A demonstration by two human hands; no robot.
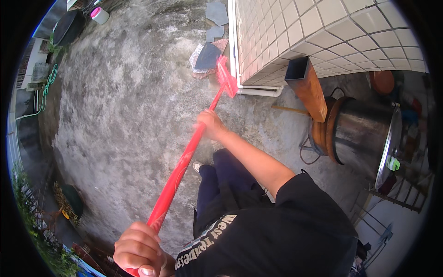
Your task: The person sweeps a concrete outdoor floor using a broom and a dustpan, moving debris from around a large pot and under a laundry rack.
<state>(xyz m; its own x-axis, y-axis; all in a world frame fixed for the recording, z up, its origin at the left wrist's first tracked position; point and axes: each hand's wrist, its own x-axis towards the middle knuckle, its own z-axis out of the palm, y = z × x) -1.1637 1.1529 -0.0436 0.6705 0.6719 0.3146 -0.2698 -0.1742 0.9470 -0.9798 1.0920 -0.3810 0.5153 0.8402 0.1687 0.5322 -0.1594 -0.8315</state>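
Observation:
A red broom slants across the view, its handle (176, 173) running from lower left up to a red bristle head (226, 78). My left hand (138, 247) grips the top end of the handle at the lower left. Further down the handle, near the head, my right hand (211, 123) is closed around it, slightly blurred. The bristles are beside the white pipe at the foot of a tiled wall, close to a pile of flat stone or tile pieces (207, 57).
A tiled wall (277, 31) with white pipes (256, 92) stands at upper right. On the right are a rusty square metal tube (309, 90) and a large lidded metal pot (363, 135). Slabs (217, 13) lie along the wall. A white bucket (100, 15) and green hose (49, 83) are at left.

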